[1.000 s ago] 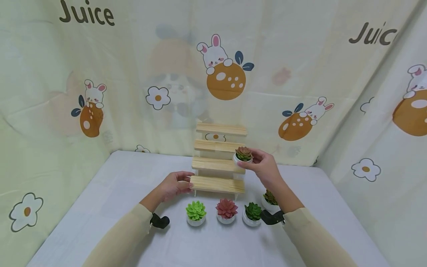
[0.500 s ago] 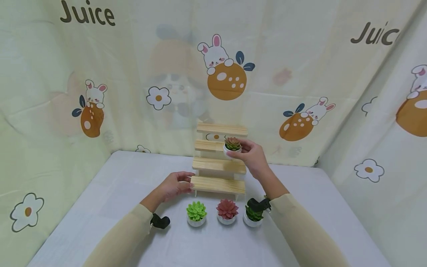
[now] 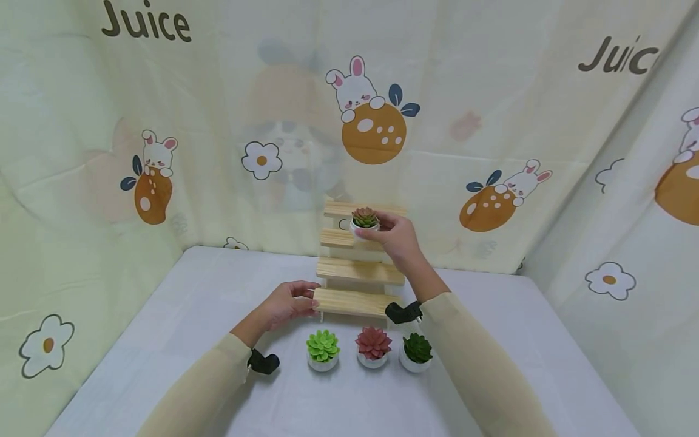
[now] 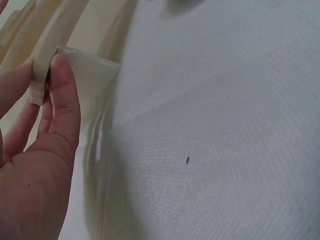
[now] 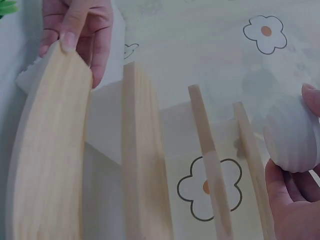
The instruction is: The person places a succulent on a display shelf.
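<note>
A stepped wooden stand point(image 3: 360, 270) with several plank shelves stands at the back of the table. My left hand point(image 3: 286, 304) pinches the left end of its lowest shelf point(image 5: 52, 150), thumb on top and fingers beneath in the left wrist view. Up by the top two shelves, my right hand point(image 3: 397, 235) grips a reddish-green potted succulent point(image 3: 364, 218) by its white ribbed pot point(image 5: 292, 137). The pot is held in front of the stand; whether it touches a shelf I cannot tell. Part of the upper shelves is hidden behind the pot and hand.
In front of the stand sit a light green succulent point(image 3: 323, 347), a red succulent point(image 3: 374, 344) and a dark green succulent point(image 3: 417, 349), each in a white pot. A printed curtain point(image 3: 218, 200) hangs close behind the stand. The right forearm crosses the table's right side.
My right hand has carried the reddish-green succulent up and to the left, from beside the second-lowest shelf to near the top. My left hand keeps its hold on the lowest shelf.
</note>
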The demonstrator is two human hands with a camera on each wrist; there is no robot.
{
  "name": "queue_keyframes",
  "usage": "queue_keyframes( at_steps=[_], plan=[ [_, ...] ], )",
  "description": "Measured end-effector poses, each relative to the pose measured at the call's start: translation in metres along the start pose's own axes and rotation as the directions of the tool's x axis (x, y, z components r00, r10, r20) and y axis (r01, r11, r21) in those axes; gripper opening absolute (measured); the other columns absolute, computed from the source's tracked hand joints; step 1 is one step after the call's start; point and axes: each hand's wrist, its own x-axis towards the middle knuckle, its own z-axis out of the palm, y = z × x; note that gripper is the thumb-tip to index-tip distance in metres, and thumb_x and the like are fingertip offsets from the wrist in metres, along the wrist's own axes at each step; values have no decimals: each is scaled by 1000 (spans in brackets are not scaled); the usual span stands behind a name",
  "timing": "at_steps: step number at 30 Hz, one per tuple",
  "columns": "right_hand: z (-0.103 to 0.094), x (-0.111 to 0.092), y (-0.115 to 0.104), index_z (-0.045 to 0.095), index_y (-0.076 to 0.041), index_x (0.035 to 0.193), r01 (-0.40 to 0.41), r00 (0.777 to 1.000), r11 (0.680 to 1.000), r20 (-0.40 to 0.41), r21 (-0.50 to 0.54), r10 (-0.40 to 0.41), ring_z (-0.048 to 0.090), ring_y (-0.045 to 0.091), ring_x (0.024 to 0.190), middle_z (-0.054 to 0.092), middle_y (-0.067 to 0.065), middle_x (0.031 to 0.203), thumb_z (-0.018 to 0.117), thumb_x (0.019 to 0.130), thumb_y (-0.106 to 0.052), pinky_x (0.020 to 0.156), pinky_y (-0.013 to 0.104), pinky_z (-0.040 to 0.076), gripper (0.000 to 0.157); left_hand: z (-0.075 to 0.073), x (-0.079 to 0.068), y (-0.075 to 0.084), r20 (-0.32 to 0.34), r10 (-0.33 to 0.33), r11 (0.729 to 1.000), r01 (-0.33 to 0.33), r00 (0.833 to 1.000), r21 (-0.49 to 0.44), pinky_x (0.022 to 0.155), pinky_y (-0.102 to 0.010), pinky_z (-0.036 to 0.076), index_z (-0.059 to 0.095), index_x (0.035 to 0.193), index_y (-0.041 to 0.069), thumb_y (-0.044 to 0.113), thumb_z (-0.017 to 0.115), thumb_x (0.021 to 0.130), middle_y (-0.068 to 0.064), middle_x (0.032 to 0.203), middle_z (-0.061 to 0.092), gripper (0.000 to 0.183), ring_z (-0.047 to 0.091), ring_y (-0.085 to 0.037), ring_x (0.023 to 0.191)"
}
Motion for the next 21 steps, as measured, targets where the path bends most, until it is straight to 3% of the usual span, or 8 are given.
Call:
queue_keyframes(
  at_steps=[8, 15, 21],
  plan=[
    [13, 20, -7, 67, -10, 134, 28, 999, 998, -32, -59, -30, 62, 16, 107, 70, 8, 128, 90, 80, -24, 86, 19, 58, 60, 1, 0, 1, -12, -6, 1000, 6, 1000, 2, 93, -38, 64, 55, 143, -1, -5, 70, 92, -14, 119, 58, 53, 69, -19, 96],
    [22, 37, -10, 66, -11, 134, 44, 997, 996, -58, -74, -49, 61, 21, 107, 69, 9, 127, 89, 81, -26, 87, 28, 56, 60, 1, 1, 0, -5, 5, 1000, -5, 1000, 2, 93, -38, 64, 55, 143, -1, -5, 69, 93, -14, 119, 58, 52, 69, -19, 95],
    [28, 48, -10, 65, -7, 136, 30, 994, 997, -102, -69, -37, 61, 21, 113, 68, 11, 131, 89, 81, -25, 101, 35, 58, 63, 0, 1, -2, 2, 13, 1000, -13, 1000, 1, 92, -38, 64, 54, 143, -2, -5, 69, 93, -13, 118, 58, 52, 69, -19, 95]
  ],
)
